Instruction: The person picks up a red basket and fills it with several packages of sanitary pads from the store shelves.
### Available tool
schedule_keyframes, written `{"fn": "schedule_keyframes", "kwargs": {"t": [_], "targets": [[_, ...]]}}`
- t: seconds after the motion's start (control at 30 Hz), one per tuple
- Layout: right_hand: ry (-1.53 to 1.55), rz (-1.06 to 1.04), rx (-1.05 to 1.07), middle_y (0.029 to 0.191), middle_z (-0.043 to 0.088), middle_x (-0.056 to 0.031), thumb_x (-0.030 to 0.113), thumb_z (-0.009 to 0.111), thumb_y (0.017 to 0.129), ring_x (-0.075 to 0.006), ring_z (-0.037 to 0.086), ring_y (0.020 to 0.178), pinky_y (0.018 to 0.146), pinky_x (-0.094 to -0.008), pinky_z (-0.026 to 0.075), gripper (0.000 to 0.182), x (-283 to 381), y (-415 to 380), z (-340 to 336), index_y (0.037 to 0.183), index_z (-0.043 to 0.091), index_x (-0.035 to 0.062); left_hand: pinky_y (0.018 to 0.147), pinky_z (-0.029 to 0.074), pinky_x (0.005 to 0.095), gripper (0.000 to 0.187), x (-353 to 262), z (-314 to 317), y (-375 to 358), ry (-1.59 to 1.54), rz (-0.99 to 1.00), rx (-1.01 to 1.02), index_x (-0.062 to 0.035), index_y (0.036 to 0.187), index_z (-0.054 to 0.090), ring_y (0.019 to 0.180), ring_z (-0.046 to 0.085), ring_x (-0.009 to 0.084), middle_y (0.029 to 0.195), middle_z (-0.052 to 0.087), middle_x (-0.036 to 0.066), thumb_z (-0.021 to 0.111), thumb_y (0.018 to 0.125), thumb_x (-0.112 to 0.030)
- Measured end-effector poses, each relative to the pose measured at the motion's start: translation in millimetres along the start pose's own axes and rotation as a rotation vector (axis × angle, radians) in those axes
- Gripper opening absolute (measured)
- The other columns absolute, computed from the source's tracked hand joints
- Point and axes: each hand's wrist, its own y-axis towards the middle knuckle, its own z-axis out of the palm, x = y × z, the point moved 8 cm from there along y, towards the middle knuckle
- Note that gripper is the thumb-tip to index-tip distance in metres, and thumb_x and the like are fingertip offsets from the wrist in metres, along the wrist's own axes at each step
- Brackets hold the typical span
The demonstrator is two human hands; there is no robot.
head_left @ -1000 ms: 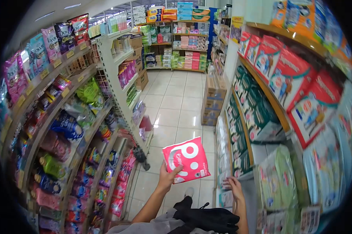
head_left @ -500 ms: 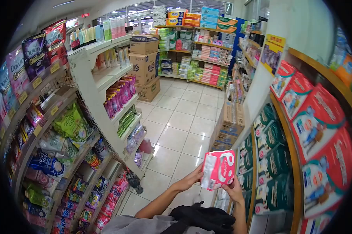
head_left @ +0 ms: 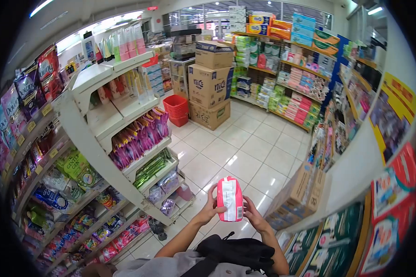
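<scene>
Indoors, a tiled floor [head_left: 249, 151] stretches past loaded shelves [head_left: 92, 138] as a person holds a pink pack [head_left: 229, 198] in both hands.
Beyond, stacked cartons [head_left: 210, 86] stand beside nested red baskets [head_left: 175, 111]. The pack is held up before the person's body, its white-striped side showing; the left hand [head_left: 210, 210] grips one edge, fingers curled and thumb across the front, while the right hand [head_left: 255, 215] has bent fingers against the barcode edge.
</scene>
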Motion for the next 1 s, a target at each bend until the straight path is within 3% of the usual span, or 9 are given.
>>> {"fn": "schedule_keyframes", "kwargs": {"t": [0.13,0.2,0.4,0.47,0.6,0.73,0.87,1.0], "targets": [[-0.032,0.017,0.092,0.141,0.026,-0.0166,0.025,0.070,0.077,-0.0285,0.037,0.125,0.098,-0.0387,0.038,0.100,7,74,-46,0.145,-0.001,0.0120,0.098,0.039,0.0426,0.111,20,-35,76,0.126,-0.042,-0.137,-0.0166,0.140,-0.006,0.116,0.047,0.0272,0.125,0.043,0.019,0.078,0.068,-0.012],[-0.181,-0.029,0.004,0.140,0.027,-0.0172,0.024,0.076,0.070,-0.0295,0.034,0.128,0.103,-0.0402,0.034,0.112,12,111,-78,0.145,-0.006,0.0131,0.094,0.042,0.0426,0.110,33,-48,123,0.221,-0.012,-0.184,-0.0166,0.138,-0.004,0.109,0.050,0.0262,0.120,0.045,0.020,0.080,0.067,-0.013],[-0.139,0.047,-0.138,0.138,0.032,-0.0153,0.013,0.076,0.067,-0.0254,0.034,0.129,0.105,-0.0375,0.030,0.112,15,219,-205,0.145,-0.004,0.0086,0.087,0.045,0.0387,0.109,63,-82,288,0.173,0.002,-0.155,-0.0119,0.135,0.002,0.101,0.054,0.0242,0.109,0.051,0.018,0.084,0.064,-0.023],[-0.113,0.071,-0.183,0.137,0.033,-0.0137,0.012,0.076,0.066,-0.0240,0.034,0.128,0.105,-0.0370,0.031,0.109,30,253,-238,0.145,0.000,0.0079,0.094,0.043,0.0425,0.110,59,-87,345,0.148,-0.064,-0.054,-0.0119,0.136,0.001,0.107,0.053,0.0285,0.122,0.043,0.024,0.084,0.065,-0.022],[-0.105,0.071,-0.229,0.134,0.037,-0.0118,0.009,0.075,0.064,-0.0234,0.038,0.125,0.103,-0.0372,0.033,0.101,38,326,-296,0.143,0.012,0.0085,0.095,0.042,0.0432,0.111,36,-110,437,0.090,-0.086,0.004,-0.0133,0.137,0.001,0.111,0.050,0.0298,0.126,0.038,0.025,0.084,0.065,-0.025],[-0.235,0.090,-0.146,0.128,0.041,-0.0168,0.014,0.079,0.064,-0.0255,0.044,0.120,0.099,-0.0389,0.037,0.105,54,423,-307,0.142,0.009,0.0087,0.094,0.044,0.0429,0.111,47,-185,509,0.154,-0.067,-0.119,-0.0135,0.137,0.002,0.117,0.045,0.0302,0.130,0.034,0.022,0.084,0.063,-0.026],[-0.382,0.109,0.052,0.129,0.040,-0.0217,0.020,0.082,0.063,-0.0301,0.046,0.116,0.098,-0.0416,0.039,0.109,29,535,-332,0.142,0.008,0.0090,0.096,0.042,0.0445,0.110,38,-265,564,0.106,-0.024,-0.275,-0.0143,0.137,0.002,0.117,0.045,0.0315,0.129,0.035,0.022,0.083,0.064,-0.025],[-0.219,0.160,0.279,0.135,0.036,-0.0228,0.024,0.078,0.069,-0.0311,0.043,0.120,0.099,-0.0428,0.036,0.102,-2,655,-349,0.143,0.009,0.0099,0.091,0.044,0.0392,0.097,25,-362,615,0.041,0.081,-0.479,-0.0142,0.136,0.006,0.109,0.050,0.0255,0.120,0.045,0.019,0.077,0.071,-0.017]]}}
